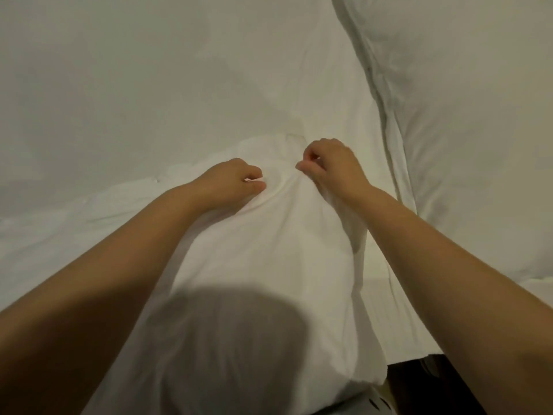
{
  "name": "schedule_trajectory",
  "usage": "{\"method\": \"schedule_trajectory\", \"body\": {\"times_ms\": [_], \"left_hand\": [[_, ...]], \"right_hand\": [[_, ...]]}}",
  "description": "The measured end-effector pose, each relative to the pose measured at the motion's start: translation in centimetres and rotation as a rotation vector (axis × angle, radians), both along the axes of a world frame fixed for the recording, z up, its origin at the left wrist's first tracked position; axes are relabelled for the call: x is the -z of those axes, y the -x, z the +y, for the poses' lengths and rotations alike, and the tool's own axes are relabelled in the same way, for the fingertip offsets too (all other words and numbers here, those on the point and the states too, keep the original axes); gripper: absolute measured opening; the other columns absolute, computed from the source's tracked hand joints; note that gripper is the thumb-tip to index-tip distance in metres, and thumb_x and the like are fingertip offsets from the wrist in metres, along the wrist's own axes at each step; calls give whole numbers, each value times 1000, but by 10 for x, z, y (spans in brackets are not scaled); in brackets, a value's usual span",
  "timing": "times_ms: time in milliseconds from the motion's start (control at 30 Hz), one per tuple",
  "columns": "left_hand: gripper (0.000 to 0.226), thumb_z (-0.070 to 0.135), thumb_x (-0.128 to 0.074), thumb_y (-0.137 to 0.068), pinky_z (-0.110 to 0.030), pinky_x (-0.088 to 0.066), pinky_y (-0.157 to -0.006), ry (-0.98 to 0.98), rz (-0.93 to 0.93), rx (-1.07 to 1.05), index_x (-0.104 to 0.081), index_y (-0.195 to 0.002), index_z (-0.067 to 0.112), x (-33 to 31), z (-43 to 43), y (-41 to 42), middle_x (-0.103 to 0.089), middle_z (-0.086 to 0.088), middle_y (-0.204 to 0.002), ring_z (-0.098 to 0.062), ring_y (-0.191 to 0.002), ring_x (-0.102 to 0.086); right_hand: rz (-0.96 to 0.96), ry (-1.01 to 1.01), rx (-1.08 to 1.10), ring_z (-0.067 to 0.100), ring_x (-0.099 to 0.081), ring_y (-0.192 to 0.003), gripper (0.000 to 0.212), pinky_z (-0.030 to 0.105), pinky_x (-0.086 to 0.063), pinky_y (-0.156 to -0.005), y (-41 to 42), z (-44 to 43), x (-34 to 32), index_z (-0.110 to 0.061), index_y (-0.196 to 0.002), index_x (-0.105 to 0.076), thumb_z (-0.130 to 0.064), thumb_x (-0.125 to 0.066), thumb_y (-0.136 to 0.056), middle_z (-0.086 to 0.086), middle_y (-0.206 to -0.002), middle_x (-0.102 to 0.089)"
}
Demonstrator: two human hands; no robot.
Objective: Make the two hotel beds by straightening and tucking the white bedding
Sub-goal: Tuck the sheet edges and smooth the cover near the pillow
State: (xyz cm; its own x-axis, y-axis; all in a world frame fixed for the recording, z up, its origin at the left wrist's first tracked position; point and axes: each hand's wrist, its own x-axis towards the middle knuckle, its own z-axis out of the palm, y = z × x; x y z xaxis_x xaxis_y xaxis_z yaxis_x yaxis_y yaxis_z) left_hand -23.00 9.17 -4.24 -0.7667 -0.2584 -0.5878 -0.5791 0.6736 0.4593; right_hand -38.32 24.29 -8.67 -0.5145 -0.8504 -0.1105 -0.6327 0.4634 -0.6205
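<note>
A bunched white duvet (263, 250) lies in a long fold down the middle of the view, over the flat white sheet (134, 85) of the bed. My left hand (233, 182) grips a pinch of the duvet's far end, fingers curled into the cloth. My right hand (329, 163) pinches the same end a little to the right, and the fabric creases between the two hands. A shadow falls on the near part of the duvet.
A large white pillow (466, 115) fills the upper right, with a seam running along its left edge. A strip of dark floor (419, 384) shows beyond the bed edge at the lower right.
</note>
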Motion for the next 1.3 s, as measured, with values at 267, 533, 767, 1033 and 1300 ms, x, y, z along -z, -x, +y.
{"method": "schedule_trajectory", "body": {"times_ms": [267, 533, 767, 1033, 1300], "left_hand": [[30, 32, -46, -97, -31, -31, -65, 33, 19, -12, -37, -70, 22, -12, 17, -10, -44, 3, -75, -18, -74, -43], [32, 31, -48, -96, -32, -22, -61, 153, 213, 128, -32, -69, 27, -16, 50, -42, -35, 9, -67, -16, -70, -36], [34, 40, -43, -85, -37, -43, -68, 276, 492, 192, -62, -76, 13, -8, 47, -57, -62, -9, -90, -32, -81, -57], [30, 49, -46, -86, -31, -39, -88, -109, 47, 299, -56, -82, 21, -32, -2, -17, -61, -1, -103, -18, -101, -53], [27, 27, -51, -97, -21, -32, -60, -259, 64, 16, -47, -71, 18, -20, -20, 4, -44, 7, -68, -8, -64, -40]], "right_hand": [[-430, -452, -193, 17, -60, -88, 43, 31, -45, -85, 20, 7, -13, -17, -89, -65, -58, -53, -88, 0, -87, -65], [-179, 36, -164, 15, -53, -84, 15, 17, -37, -73, -16, 43, -25, -18, -94, -76, -26, -72, -82, -4, -87, -59], [343, 341, -35, 19, -53, -72, 10, 30, -35, -67, -75, 86, -22, -15, -83, -77, -18, -73, -74, 4, -78, -66], [534, 400, 59, 17, -49, -79, 17, 33, -30, -76, -107, 93, -43, -15, -81, -77, -24, -64, -88, 3, -74, -65], [445, 97, 239, 32, -60, -86, 29, 33, -26, -82, -40, 33, -67, -15, -81, -73, -38, -56, -84, 6, -85, -68]]}}
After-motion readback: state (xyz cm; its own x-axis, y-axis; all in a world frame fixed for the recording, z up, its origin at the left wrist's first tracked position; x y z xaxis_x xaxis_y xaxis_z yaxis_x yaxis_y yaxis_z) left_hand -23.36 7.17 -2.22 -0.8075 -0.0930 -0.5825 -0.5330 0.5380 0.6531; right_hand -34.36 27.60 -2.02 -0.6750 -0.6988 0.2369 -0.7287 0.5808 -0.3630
